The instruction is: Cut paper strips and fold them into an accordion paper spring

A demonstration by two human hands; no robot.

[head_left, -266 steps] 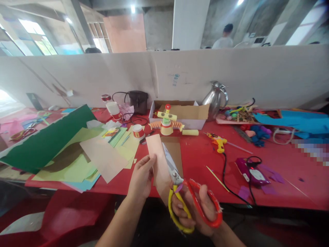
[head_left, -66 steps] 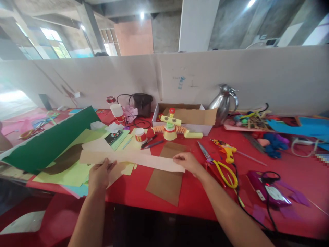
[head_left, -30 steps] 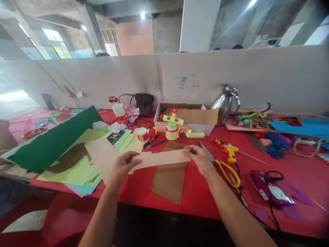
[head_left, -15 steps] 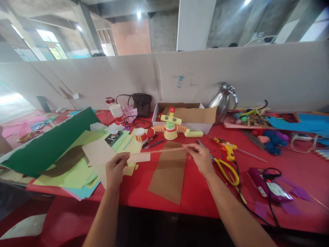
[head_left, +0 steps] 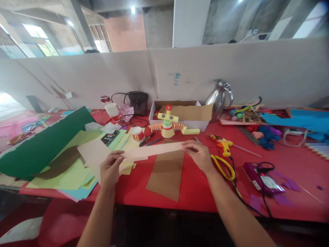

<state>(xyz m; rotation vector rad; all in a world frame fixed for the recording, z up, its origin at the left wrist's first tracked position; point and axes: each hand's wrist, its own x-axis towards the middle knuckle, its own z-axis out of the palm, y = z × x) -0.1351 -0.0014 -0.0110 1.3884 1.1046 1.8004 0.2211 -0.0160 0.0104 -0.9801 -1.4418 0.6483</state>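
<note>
A pale pink paper strip is stretched between my hands above the table. My left hand pinches its left end, and my right hand pinches the right end. Below the strip lies a brown sheet of paper. Just behind stands a paper figure with a yellow cup-shaped body, pleated orange arms and a red top. Left of the figure is a red and white paper cup. Close to my right hand are yellow-handled pliers, their jaws partly hidden.
Stacked coloured papers and a green board lie at left. An open box and a steel jug stand behind. To the right are a yellow glue gun and a purple power box with cables.
The strip has turned from nearly edge-on to showing its broad face. Both hands still hold its ends, and the whole view has shifted slightly.
</note>
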